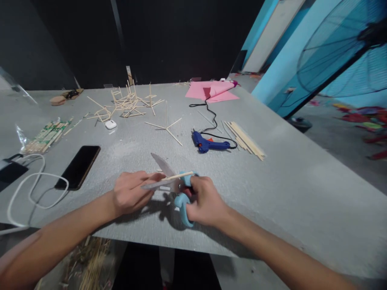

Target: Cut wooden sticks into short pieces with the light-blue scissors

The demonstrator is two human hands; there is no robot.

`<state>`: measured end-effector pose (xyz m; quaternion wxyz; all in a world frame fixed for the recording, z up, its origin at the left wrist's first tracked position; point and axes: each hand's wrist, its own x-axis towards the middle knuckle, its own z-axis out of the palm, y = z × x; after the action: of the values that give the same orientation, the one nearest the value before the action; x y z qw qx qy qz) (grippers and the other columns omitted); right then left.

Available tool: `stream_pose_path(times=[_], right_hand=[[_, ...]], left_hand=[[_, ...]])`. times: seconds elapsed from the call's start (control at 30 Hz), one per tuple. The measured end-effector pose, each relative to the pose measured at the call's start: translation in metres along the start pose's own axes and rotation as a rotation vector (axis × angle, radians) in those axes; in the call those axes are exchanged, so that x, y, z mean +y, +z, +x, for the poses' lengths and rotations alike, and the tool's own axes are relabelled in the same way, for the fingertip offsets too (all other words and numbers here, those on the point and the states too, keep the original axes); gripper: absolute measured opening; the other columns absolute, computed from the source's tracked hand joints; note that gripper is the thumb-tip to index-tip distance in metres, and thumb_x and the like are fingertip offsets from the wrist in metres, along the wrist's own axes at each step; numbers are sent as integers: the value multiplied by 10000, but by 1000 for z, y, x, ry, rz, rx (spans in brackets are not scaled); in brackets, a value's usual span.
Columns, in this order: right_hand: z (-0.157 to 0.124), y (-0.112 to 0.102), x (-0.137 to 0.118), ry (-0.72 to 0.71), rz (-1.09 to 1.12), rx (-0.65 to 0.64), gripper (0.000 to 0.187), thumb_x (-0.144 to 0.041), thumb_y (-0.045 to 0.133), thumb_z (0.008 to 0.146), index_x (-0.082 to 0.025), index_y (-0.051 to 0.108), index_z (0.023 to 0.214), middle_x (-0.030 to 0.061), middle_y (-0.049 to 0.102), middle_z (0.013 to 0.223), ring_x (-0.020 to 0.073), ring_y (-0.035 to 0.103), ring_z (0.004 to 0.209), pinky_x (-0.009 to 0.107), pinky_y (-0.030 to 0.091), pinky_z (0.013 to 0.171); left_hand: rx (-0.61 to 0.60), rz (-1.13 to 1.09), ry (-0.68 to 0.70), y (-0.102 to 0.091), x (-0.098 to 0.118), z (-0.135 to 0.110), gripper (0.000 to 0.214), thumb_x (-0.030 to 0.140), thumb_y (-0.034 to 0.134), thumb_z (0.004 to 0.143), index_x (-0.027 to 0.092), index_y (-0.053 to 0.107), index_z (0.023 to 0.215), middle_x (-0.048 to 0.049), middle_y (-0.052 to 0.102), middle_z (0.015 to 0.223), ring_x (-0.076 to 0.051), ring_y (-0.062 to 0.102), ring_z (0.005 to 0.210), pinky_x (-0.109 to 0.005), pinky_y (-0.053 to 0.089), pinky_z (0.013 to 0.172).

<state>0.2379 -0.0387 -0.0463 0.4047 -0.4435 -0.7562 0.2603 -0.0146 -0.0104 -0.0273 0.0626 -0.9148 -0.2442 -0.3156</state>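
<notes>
My right hand (207,201) grips a pair of scissors (183,207) by the light blue handles, its blades spread apart and pointing left. A thin wooden stick (183,175) lies between the blades, close to the pivot. The other end of that stick is pinched by my left hand (134,191), whose fingertips are partly hidden behind the lower blade. Both hands are over the table's near edge. Beyond them on the tabletop stands a small joined stick piece (166,128) with several arms.
A blue glue gun (208,143) with a black cord lies ahead, beside a bundle of sticks (244,141). Farther back are stick frames (128,102) and pink paper (211,90). At left are a phone (79,167), white cable (42,173) and packaged sticks (48,135).
</notes>
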Motion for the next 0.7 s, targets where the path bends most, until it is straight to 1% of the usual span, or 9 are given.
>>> stream_pose_path(times=[0.07,0.17,0.2,0.27,0.33,0.37,0.4,0.57,0.7], right_hand=[[0,0,0,-9,-22,17,221,-252,550,652,-264,330,634,-53,384,524,117,315,503,299,282,530],[1,-1,1,-22,-48,37,214,-254,549,659,-261,337,631,-51,388,522,117,323,499,296,282,530],[2,-1,1,-24,-52,40,207,-257,550,663,-259,346,631,-50,399,527,118,333,502,295,284,531],[4,-2,2,-26,-55,36,183,-260,557,675,-253,378,638,-44,430,544,122,357,514,292,291,538],[6,-3,3,-28,-53,32,162,-262,572,686,-244,414,653,-39,464,565,125,382,530,289,301,546],[6,-4,4,-31,-52,28,153,-262,581,692,-240,432,664,-35,484,580,127,398,540,288,307,552],[7,-6,4,-36,-51,24,146,-264,591,698,-236,450,674,-31,504,594,129,414,549,287,314,557],[8,-12,6,-69,-80,14,153,-278,624,709,-232,479,702,-18,526,632,143,453,579,294,328,571],[7,-15,9,-108,-118,34,153,-287,617,705,-239,472,711,-24,507,639,145,441,578,297,327,576]], left_hand=[[-13,-37,40,-3,0,3,252,210,433,1086,204,672,1165,-55,732,779,-168,699,671,-263,561,636],[-70,-72,53,-7,-2,10,207,192,462,1070,198,669,1082,-64,751,809,-166,736,705,-244,576,644],[-52,-78,62,-6,-2,12,203,176,464,1065,193,666,1067,-70,763,832,-166,753,732,-238,584,651],[38,-98,110,-3,-4,14,193,144,468,1059,180,657,1065,-86,792,901,-166,780,794,-225,598,660],[166,-132,181,0,-5,17,157,133,494,1057,166,646,1075,-104,813,970,-159,793,827,-210,599,647],[204,-149,206,1,-5,18,145,132,501,1057,162,642,1076,-111,819,995,-155,797,838,-203,598,641],[212,-165,218,1,-5,19,142,130,500,1057,161,639,1073,-116,822,1011,-152,800,848,-198,598,643],[42,-203,171,-7,-5,24,202,107,467,1055,192,644,1102,-76,824,966,-141,797,825,-198,595,682],[-1,-204,151,-9,-8,23,212,170,458,1091,193,635,1207,-62,807,915,-152,774,760,-229,575,675]])
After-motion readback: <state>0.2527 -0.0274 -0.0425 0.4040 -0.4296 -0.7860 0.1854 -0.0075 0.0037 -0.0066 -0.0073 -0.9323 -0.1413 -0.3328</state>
